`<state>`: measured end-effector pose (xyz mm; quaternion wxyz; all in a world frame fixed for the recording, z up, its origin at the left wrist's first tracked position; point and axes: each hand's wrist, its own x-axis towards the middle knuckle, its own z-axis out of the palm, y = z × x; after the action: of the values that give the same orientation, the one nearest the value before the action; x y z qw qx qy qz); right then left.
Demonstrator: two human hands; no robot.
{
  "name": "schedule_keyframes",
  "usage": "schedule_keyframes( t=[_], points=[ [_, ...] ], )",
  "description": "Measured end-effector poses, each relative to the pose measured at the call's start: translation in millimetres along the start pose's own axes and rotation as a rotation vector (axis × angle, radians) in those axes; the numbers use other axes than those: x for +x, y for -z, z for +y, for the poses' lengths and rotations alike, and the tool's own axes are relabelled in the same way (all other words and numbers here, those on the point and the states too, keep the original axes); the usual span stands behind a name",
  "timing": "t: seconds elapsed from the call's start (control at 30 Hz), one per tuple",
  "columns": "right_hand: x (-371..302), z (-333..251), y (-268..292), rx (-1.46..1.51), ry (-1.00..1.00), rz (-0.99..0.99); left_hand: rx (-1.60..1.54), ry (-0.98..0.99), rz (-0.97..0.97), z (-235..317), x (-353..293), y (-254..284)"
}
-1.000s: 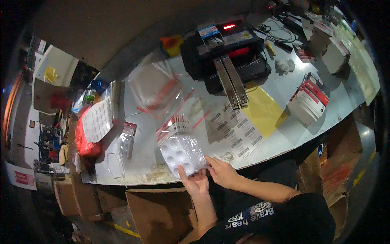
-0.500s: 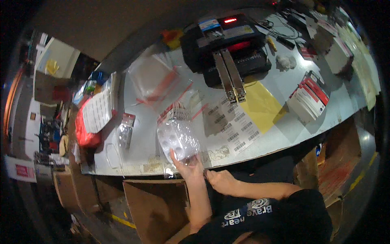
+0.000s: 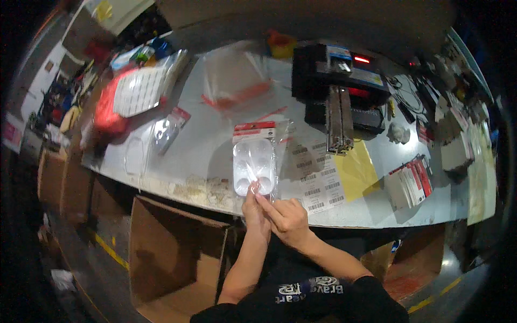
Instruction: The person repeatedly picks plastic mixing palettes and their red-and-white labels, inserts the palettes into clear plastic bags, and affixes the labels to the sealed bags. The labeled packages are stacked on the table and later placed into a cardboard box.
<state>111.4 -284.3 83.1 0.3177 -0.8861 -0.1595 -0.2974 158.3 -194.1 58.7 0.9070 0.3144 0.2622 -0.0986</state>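
Note:
A white paint palette (image 3: 252, 160) with several round wells lies in a clear plastic bag, under a red and white header card (image 3: 254, 129). It is held just above the front edge of the table, card end away from me. My left hand (image 3: 255, 214) is closed on the near end of the bag, its thumb on the palette. Beside it my right hand (image 3: 291, 222) is closed too, its index finger and thumb at the bag's near right corner. The exact pinch of the right fingertips is partly hidden.
A barcode label sheet (image 3: 318, 183) and yellow paper (image 3: 360, 169) lie right of the palette. Behind them stands a black machine (image 3: 344, 81) with a metal track. Clear bags (image 3: 234, 75), a packaged item (image 3: 171, 129) and stacked cards (image 3: 406, 185) share the table (image 3: 161, 180). An open carton (image 3: 172, 258) stands below.
My right hand has moved up from below the table edge to the bag's near end. The bagged palette has straightened, header card now facing up. The whole view has shifted.

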Motion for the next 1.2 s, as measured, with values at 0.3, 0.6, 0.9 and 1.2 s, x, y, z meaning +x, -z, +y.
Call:
schedule_keyframes(
  t=[0.3, 0.6, 0.9, 1.2],
  points=[
    [-4, 15, 33, -0.114, -0.179, 0.065, 0.646, 0.059, -0.313, 8, -72, 18],
    [-37, -10, 50, -0.062, -0.117, -0.249, 1.67, -0.618, -0.289, 27, -74, 40],
    [-37, -17, 25, 0.164, -0.151, -0.351, 1.521, -0.276, -0.326, 53, -70, 47],
    [-35, -26, 20, 0.297, -0.256, -0.392, 1.551, -0.136, -0.289, 57, -76, 32]
  ],
)
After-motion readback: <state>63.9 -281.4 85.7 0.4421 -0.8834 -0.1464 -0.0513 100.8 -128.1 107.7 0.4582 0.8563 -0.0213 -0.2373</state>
